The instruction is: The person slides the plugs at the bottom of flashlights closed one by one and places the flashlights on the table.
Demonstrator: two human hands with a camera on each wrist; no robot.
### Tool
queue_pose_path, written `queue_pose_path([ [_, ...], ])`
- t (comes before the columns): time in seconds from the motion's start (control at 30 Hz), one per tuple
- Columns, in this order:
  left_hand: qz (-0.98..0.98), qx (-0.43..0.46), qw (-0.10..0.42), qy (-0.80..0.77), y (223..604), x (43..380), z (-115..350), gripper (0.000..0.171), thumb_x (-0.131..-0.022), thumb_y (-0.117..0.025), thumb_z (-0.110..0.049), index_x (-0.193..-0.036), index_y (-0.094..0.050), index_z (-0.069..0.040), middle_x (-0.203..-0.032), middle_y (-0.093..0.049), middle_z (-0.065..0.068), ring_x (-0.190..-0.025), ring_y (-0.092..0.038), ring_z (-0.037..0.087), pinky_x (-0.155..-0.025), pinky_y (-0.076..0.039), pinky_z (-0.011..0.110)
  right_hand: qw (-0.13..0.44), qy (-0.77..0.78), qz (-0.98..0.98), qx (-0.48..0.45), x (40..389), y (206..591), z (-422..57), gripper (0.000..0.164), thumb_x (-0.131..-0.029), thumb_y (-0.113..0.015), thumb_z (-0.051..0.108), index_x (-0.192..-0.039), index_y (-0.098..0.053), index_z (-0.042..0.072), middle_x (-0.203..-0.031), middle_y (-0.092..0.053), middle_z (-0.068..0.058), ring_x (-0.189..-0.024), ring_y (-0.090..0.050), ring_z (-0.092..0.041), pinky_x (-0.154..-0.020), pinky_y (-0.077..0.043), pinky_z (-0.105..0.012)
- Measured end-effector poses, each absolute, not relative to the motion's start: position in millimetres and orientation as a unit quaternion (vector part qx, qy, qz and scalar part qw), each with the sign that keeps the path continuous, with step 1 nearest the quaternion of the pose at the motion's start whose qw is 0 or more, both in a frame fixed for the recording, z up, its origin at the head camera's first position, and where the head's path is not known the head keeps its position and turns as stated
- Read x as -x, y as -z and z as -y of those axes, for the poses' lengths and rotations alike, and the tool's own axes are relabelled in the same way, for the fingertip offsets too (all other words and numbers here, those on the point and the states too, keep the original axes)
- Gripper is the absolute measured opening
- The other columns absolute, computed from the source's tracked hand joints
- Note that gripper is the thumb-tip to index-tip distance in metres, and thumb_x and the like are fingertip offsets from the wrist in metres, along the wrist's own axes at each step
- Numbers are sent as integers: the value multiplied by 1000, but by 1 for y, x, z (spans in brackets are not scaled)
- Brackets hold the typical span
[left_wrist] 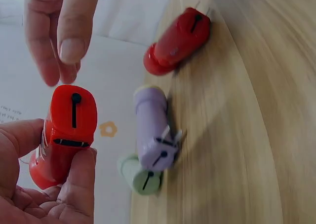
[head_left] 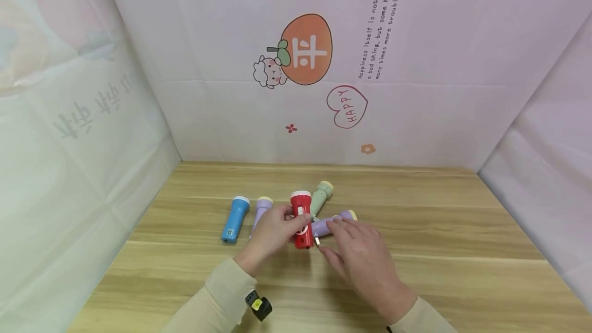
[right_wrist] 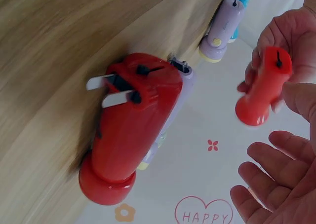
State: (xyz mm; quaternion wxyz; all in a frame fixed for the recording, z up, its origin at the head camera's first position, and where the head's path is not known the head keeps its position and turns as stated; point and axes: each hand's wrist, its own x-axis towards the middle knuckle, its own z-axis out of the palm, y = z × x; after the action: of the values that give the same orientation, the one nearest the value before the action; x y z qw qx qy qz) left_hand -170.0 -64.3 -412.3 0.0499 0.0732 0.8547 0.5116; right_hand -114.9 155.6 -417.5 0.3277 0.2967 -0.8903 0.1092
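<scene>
My left hand (head_left: 273, 227) grips a red flashlight (head_left: 301, 238) with a white front rim, thumb along its side. In the left wrist view its end cap shows a black cord loop and a dark slot. Close beside it, my right hand (head_left: 367, 256) has its fingers extended and holds nothing. A second red flashlight (right_wrist: 136, 130) lies on the table with two metal prongs (right_wrist: 116, 99) sticking out; the right hand covers it in the head view. Near that hand lies a purple flashlight (head_left: 324, 226), also with prongs out in the left wrist view.
A green flashlight (head_left: 319, 199) lies behind the hands. To the left are another purple flashlight (head_left: 262, 208), partly behind the left hand, and a blue flashlight (head_left: 236, 220). The wood-grain table (head_left: 439, 209) is bordered by printed white cloth walls (head_left: 416, 117) at back and sides.
</scene>
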Motion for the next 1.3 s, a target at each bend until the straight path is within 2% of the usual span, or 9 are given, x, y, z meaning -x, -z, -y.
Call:
queue_pose_path([
  [0.17, -885, -53, 26, -462, 416, 177, 73, 49, -92, -73, -43, -118, -70, -1, -88, -73, 2, -75, -62, 15, -65, -51, 30, 312, -103, 901, -285, 115, 417, -164, 56, -82, -88, 33, -124, -70, 0, -121, -75, -19, -111, -73, -35, -94, -58, -51],
  [0.33, -909, -25, 30, -416, 419, 182, 76, 46, -94, -73, -42, -117, -68, -3, -85, -71, 1, -68, -62, 16, -59, -51, 30, 312, -101, 904, -274, 116, 415, -170, 56, -83, -87, 32, -125, -69, 0, -122, -74, -19, -112, -72, -36, -94, -57, -53],
  [0.57, -961, -27, -5, -275, 423, 188, 70, 40, -93, -73, -44, -95, -63, -6, -72, -60, 2, -58, -56, 18, -52, -47, 30, 313, -101, 906, -268, 115, 415, -174, 57, -83, -88, 33, -126, -69, 1, -122, -75, -18, -112, -72, -35, -92, -57, -53],
  [0.93, -982, -65, -40, -170, 428, 190, 55, 35, -92, -77, -33, -95, -62, -2, -73, -60, 2, -57, -54, 18, -56, -49, 31, 302, -102, 914, -251, 113, 415, -175, 58, -84, -87, 33, -129, -68, 3, -125, -73, -18, -116, -70, -36, -92, -57, -54],
  [1.3, -986, -90, -111, -84, 439, 190, 52, 39, -89, -79, -34, -96, -62, 0, -64, -59, 5, -53, -59, 20, -51, -49, 34, 292, -103, 919, -243, 111, 415, -174, 57, -84, -86, 34, -129, -69, 5, -127, -73, -17, -118, -69, -36, -93, -57, -54],
])
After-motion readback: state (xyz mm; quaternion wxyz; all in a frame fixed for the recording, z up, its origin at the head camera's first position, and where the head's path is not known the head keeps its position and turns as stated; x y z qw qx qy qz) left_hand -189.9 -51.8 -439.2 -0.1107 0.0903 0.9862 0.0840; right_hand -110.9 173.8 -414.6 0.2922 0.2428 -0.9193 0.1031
